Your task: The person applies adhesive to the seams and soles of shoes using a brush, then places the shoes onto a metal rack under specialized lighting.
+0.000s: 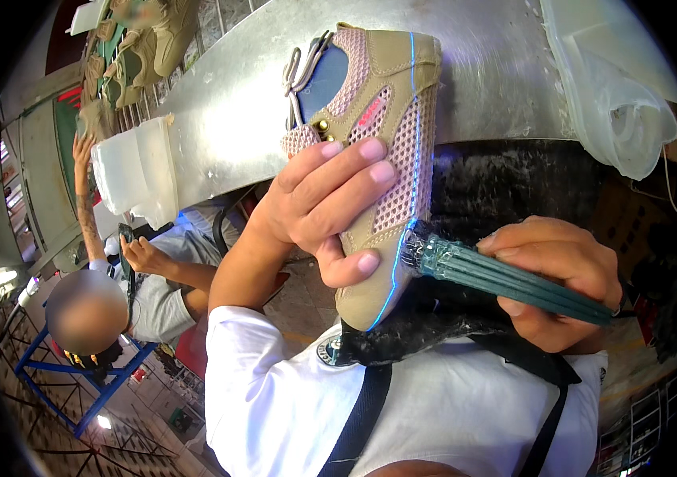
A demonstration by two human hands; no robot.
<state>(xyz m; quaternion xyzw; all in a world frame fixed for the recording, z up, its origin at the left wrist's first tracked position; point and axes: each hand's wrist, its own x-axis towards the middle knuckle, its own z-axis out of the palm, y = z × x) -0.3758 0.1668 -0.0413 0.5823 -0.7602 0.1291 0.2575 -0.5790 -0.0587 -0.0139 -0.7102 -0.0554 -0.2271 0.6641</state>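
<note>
A tan and pink mesh shoe upper (398, 171) lies lengthwise before me, its toe toward my body and its heel over the metal bench. My left hand (330, 203) is closed round it near the laces, fingers pressed on its side. A bright blue line of light runs along the lower edge of the upper. In my right hand (557, 278) is a brush with a green, ribbed-looking handle (505, 274). Its dark, clumped bristles (412, 248) touch the shoe's side near the toe, at the blue line. The shoe's far side is hidden.
The shiny metal bench (498, 79) curves across the top. A translucent plastic-lined container (613, 87) stands at its right, another translucent bin (138, 167) at its left. Several tan shoes (143, 52) sit on a rack at upper left. Another person (159, 274) sits at left, one arm raised.
</note>
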